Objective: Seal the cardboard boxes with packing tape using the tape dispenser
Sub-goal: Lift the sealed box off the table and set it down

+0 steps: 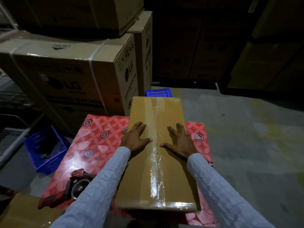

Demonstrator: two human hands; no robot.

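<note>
A long brown cardboard box (171,175) lies on a table with a red patterned cloth (92,140). Clear packing tape (157,180) runs down the box's centre seam and across its near edge. My left hand (135,139) presses flat on the box top left of the seam, fingers spread. My right hand (180,142) presses flat on the right side, thumb pointing at the seam. A red and black tape dispenser (77,183) lies on the cloth at the near left, partly hidden by my left sleeve.
Large stacked LG cartons (69,74) stand behind the table at the left. A blue crate (44,150) sits on the floor to the left, another blue crate (158,93) beyond the box's far end. A brown carton (21,211) is at the bottom left. Grey concrete floor (246,129) lies to the right.
</note>
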